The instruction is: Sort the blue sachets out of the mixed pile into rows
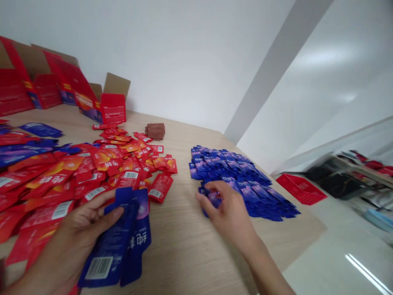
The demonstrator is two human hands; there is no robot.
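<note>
My left hand [73,235] is closed on a small stack of blue sachets [123,241], thumb pressed across their top, over the near edge of the wooden table [181,246]. My right hand [225,211] reaches into the near left corner of a neat pile of blue sachets [242,180], fingers curled round one or two of them. A wide heap of red sachets [76,176] lies to the left, just behind my left hand.
Opened red cardboard boxes [61,88] stand at the back left by the white wall. A folded brown cloth [155,130] lies behind the heap. More blue sachets [27,141] lie far left. Off the table's right edge, a red tray [301,188] sits on the floor.
</note>
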